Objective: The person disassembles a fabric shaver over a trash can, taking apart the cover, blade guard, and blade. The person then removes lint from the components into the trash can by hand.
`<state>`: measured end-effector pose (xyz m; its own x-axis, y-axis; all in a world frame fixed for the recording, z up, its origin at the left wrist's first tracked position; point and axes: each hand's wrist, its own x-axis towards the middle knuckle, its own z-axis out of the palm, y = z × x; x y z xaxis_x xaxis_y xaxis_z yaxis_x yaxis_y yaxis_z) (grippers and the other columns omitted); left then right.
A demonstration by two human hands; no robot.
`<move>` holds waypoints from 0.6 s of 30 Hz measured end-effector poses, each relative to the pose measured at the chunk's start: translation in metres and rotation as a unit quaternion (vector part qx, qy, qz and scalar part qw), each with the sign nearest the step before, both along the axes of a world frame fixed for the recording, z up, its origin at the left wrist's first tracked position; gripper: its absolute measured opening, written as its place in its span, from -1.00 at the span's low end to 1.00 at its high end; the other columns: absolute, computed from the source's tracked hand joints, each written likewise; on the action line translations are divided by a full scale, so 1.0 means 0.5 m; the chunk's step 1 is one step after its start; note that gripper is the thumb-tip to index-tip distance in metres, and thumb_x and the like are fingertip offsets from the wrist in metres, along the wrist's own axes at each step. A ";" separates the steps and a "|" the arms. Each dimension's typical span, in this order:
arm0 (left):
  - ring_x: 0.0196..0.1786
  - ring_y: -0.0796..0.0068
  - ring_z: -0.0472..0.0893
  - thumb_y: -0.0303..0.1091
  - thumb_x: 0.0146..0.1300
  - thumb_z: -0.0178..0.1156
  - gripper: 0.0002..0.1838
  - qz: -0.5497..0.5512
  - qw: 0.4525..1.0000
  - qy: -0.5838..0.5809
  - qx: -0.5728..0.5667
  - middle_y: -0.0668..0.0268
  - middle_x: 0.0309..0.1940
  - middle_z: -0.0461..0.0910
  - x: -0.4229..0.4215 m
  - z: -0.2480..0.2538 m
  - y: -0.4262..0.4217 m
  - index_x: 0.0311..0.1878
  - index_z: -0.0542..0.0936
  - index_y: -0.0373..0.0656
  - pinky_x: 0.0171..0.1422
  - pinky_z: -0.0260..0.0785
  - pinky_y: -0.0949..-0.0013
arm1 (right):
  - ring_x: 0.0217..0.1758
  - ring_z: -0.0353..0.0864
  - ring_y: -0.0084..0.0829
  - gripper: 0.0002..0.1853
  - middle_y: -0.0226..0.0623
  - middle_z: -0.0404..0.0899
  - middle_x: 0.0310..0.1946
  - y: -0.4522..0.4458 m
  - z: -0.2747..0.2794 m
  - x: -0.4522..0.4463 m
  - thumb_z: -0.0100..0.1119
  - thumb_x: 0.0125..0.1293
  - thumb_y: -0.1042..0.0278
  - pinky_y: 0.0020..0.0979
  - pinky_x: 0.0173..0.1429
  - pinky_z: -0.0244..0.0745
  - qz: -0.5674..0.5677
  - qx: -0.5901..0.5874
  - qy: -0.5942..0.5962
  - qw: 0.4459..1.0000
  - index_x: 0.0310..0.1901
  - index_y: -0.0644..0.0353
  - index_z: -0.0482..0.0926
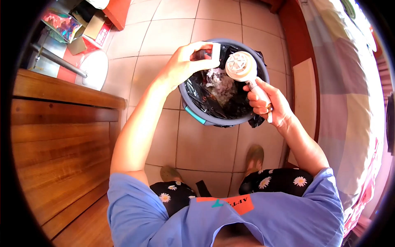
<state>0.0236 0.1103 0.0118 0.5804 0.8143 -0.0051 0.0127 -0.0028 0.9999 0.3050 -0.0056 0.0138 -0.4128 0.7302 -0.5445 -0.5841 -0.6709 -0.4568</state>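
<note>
Both Grips Taken Above a Lined Bin (226, 122)

At far left stands a wooden cabinet (61, 140). Right of it, the left hand (185, 64) reaches over the bin's near-left rim, partly open in a C, its thumb and fingers grasping a small dark container (215, 53) with a white edge. The container sits above the bin's upper left part. Below, in the black liner (195, 90), lies a heap of pale grey fluff (222, 87). Just right of the heap, as seen from above, is the white round head of a handheld device (240, 66), with a star-like guard facing up. The right hand (266, 101) is closed round its handle, fingers curled. A checked bedcover (339, 107) runs along the far right.
</note>
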 end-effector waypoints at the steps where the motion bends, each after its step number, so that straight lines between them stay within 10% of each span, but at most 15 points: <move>1: 0.16 0.50 0.61 -0.42 0.30 0.40 -0.45 -0.001 1.000 -0.011 -0.009 0.27 0.12 0.64 -0.001 0.001 -0.001 0.34 0.52 -0.32 0.36 0.45 0.37 | -0.63 0.31 -0.69 -0.57 -0.35 0.49 -0.46 0.000 0.001 -0.001 -0.01 0.64 0.04 -0.66 -0.65 0.24 0.003 0.000 -0.001 1.000 0.04 0.36 0.48; 10: 0.12 0.53 0.62 -0.45 0.27 0.42 -0.44 0.000 1.000 -0.018 -0.017 0.28 0.08 0.65 -0.004 -0.008 -0.002 0.32 0.54 -0.32 0.32 0.47 0.39 | -0.61 0.35 -0.67 -0.58 -0.38 0.49 -0.45 -0.010 0.029 -0.035 0.09 0.60 0.02 -0.61 -0.59 0.23 -0.031 0.054 -0.181 0.981 0.01 0.33 0.48; 12: 0.10 0.54 0.63 -0.45 0.25 0.44 -0.44 0.007 1.000 -0.012 -0.008 0.28 0.06 0.67 0.000 -0.008 -0.005 0.31 0.55 -0.32 0.30 0.48 0.40 | -0.59 0.40 -0.66 -0.58 -0.42 0.51 -0.46 -0.012 0.039 -0.048 0.17 0.56 0.00 -0.59 -0.55 0.29 -0.018 0.153 -0.394 0.906 0.00 0.28 0.48; 18: -0.07 0.60 0.65 -0.18 0.02 0.62 -0.43 0.053 0.990 0.117 0.052 0.36 -0.07 0.71 0.019 -0.028 -0.012 0.10 0.72 -0.19 0.10 0.56 0.41 | -0.56 0.44 -0.70 -0.68 -0.45 0.53 -0.44 -0.016 0.026 -0.050 0.30 0.50 0.18 -0.59 -0.52 0.35 -0.047 0.247 -0.483 0.839 0.01 0.25 0.48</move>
<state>0.0330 0.1044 -0.0023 0.4842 0.8739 -0.0428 0.2498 -0.0912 0.9640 0.2800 -0.0136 0.0270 0.1187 0.9696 -0.2141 0.1778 -0.2329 -0.9561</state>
